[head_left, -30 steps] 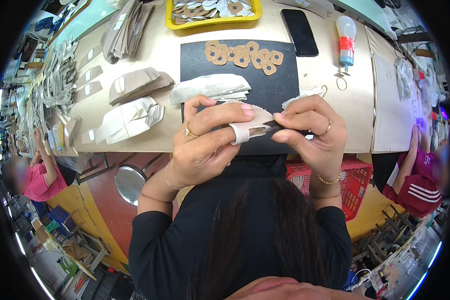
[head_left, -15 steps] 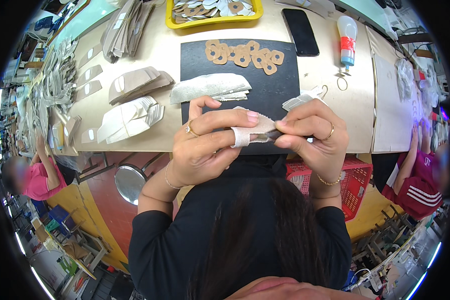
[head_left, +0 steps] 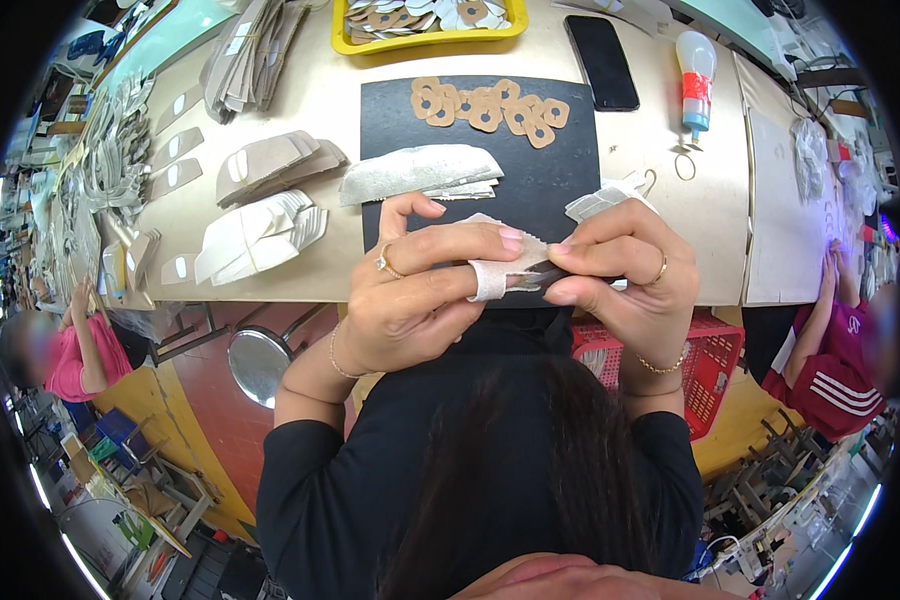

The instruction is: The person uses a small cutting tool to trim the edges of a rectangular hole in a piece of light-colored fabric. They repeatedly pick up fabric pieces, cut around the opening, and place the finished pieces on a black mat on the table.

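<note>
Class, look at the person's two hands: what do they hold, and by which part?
Both hands pinch one small pale fabric piece: the left hand grips its left end, and the right hand grips its right edge between thumb and fingertips.

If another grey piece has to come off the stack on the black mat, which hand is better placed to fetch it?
Probably the left hand: the grey stack lies just beyond its thumb, while the right hand pinches the small pale piece and sits farther off.

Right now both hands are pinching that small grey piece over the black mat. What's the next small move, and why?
Probably keep the pinch and finish working the edge before setting it down. The left hand and right hand both grip the grey piece between fingertips, held above the black mat, so it has no support but the fingers.
</note>
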Demonstrator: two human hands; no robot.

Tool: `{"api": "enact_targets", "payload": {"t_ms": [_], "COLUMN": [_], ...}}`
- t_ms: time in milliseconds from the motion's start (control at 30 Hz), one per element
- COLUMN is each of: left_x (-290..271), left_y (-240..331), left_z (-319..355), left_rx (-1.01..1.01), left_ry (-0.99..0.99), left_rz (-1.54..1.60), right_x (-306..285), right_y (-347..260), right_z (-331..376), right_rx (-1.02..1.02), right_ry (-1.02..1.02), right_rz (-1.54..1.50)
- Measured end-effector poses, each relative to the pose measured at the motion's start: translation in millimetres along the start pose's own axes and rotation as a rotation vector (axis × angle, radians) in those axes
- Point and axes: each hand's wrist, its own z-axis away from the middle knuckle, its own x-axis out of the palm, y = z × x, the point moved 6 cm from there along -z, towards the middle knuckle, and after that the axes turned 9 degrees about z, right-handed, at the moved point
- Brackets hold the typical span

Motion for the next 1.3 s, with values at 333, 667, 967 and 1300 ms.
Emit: {"api": "enact_targets", "payload": {"t_ms": [333,667,967,1300], "left_x": [0.7,1.6,2.1,2.6], "left_y": [0.1,-0.3,-0.5,0.8], "left_z": [0.5,1.5,1.2,0.5], "left_rx": [0.008,0.006,0.006,0.001], "left_ry": [-0.02,-0.045,-0.053,-0.061], "left_rz": [-0.003,-0.012,-0.009,-0.003], "right_x": [0.4,0.1,-0.4,0.1], "right_y": [0.0,-3.1,-3.9,-3.2], "right_z": [0.1,-1.6,-2.0,-2.8], "right_rx": [0.003,-0.02,-0.021,-0.032], "right_ry": [-0.02,-0.002,0.0,-0.021], "right_rz": [0.014,0.029,0.034,0.025]}}
